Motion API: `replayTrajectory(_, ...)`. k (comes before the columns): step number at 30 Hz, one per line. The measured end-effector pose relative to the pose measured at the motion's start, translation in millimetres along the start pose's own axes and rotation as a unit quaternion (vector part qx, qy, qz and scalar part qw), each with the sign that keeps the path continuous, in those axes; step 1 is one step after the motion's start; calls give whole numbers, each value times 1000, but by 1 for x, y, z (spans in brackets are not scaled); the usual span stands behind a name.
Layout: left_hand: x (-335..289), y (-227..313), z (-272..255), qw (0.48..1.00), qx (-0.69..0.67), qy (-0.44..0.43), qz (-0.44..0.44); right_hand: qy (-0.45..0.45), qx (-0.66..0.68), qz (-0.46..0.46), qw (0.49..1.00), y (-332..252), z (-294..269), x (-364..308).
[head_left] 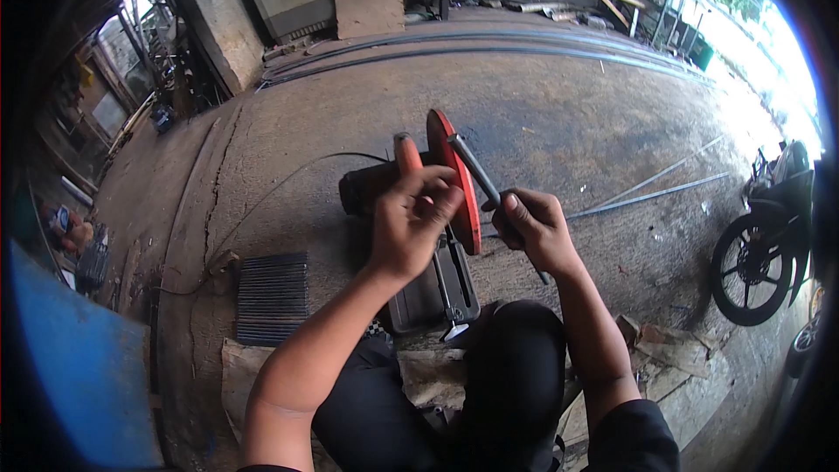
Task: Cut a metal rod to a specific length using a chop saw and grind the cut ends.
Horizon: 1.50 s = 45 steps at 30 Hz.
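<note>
A cut-off saw stands on the floor in front of my knees, with a red round guard point(472, 225), an orange handle point(406, 156) and a dark base point(411, 310). My right hand point(535, 229) is closed round a dark metal rod point(474, 168). The rod slants up and left across the guard's right side, its lower end showing below my fist. My left hand point(409, 225) is just below the handle, at the guard's left side. Its fingers are bent and apart with nothing visible between them; whether they touch the saw I cannot tell.
A neat stack of short dark rods point(273, 297) lies left of the saw, near a cable point(262, 197). Long metal bars point(489, 51) stretch across the floor ahead. A motorcycle wheel point(750, 269) stands at right, a blue panel point(79, 367) at left. Torn cardboard point(673, 354) lies by my knees.
</note>
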<state>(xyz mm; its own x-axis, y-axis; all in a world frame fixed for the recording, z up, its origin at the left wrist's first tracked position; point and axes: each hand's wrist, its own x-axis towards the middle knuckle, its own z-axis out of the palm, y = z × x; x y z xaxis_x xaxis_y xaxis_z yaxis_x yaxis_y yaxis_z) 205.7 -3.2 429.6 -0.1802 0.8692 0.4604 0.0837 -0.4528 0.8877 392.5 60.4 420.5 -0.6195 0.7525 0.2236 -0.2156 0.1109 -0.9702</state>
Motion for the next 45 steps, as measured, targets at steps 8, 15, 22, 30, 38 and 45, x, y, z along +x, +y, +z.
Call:
replayTrajectory(8,32,-41,-16,974,58,59,-211,70,-61,63,994,90,-84,1)
replayTrajectory(15,65,-57,-23,922,87,108,-362,89,-187,108,972,182,-128,8)
replayTrajectory(22,78,-56,-28,911,123,99,-381,62,-297,121,945,256,-140,15)
replayTrajectory(30,77,-55,-25,902,139,115,-392,42,-282,100,953,295,-135,12)
replayTrajectory(38,76,-54,-20,894,159,148,-392,14,-309,82,947,307,-125,18)
replayTrajectory(45,76,-54,-17,893,156,161,-390,-1,-342,86,936,308,-121,23)
